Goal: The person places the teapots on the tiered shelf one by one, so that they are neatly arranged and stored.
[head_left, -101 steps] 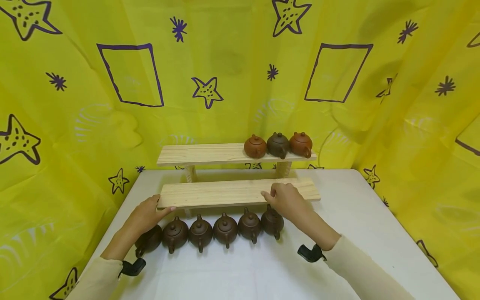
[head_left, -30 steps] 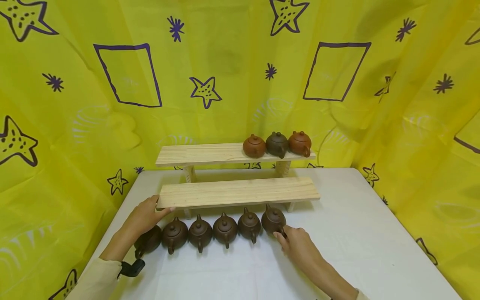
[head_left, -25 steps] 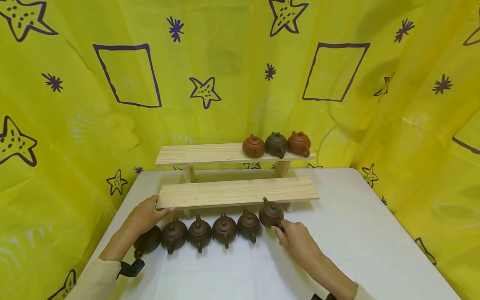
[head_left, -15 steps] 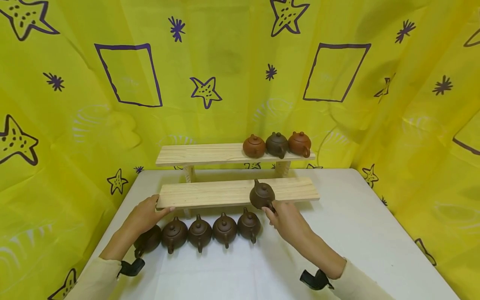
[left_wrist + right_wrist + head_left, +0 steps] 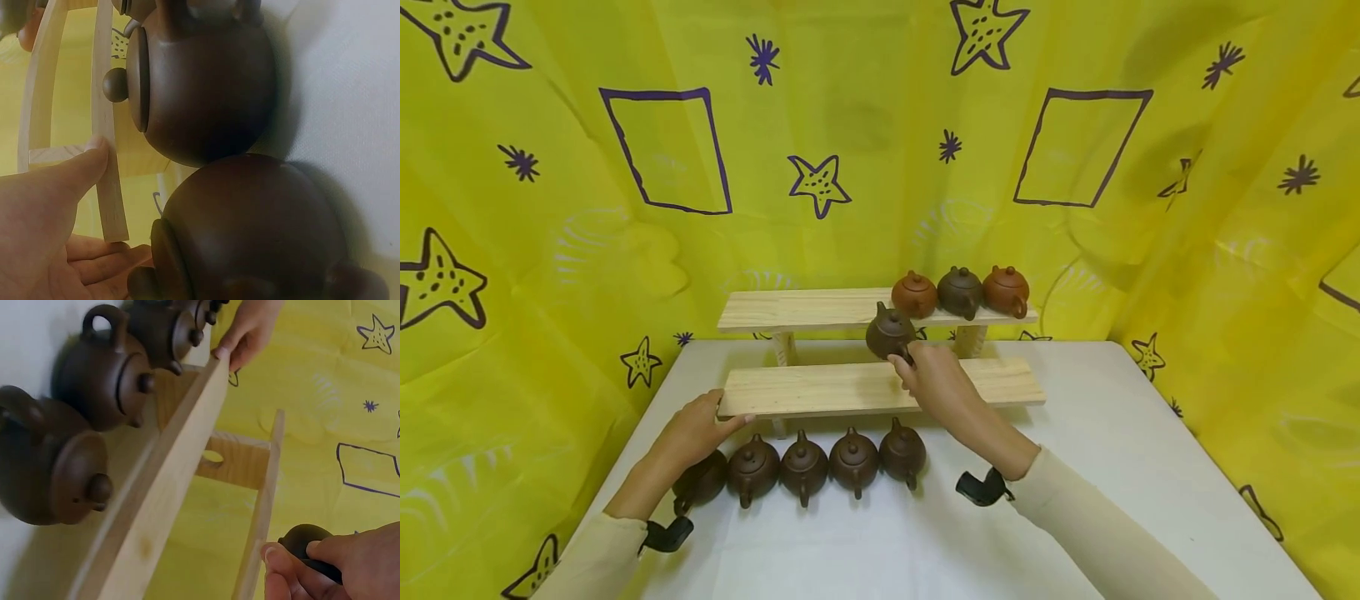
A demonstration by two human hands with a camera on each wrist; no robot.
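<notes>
My right hand (image 5: 936, 383) pinches a dark brown teapot (image 5: 887, 335) by its handle, off the table. In the head view this teapot appears just left of an orange teapot (image 5: 914, 295), overlapping the upper board (image 5: 797, 310); whether it touches the board I cannot tell. The right wrist view shows the thumb and fingers on the dark handle (image 5: 325, 570). My left hand (image 5: 694, 427) grips the left end of the wooden stand's lower board (image 5: 812, 390). In the left wrist view, its thumb (image 5: 94, 159) presses the board's edge, the other fingers beyond it.
On the upper board's right part sit a dark grey-brown teapot (image 5: 960, 292) and another orange one (image 5: 1006, 290). Several dark brown teapots (image 5: 853, 462) stand in a row on the white table (image 5: 1075, 467) before the stand. A yellow patterned curtain (image 5: 880, 233) encloses the back and sides.
The right hand left the lower board, took the rightmost teapot of the front row by its handle, and carried it up, back and left to the upper board. The left hand stayed put.
</notes>
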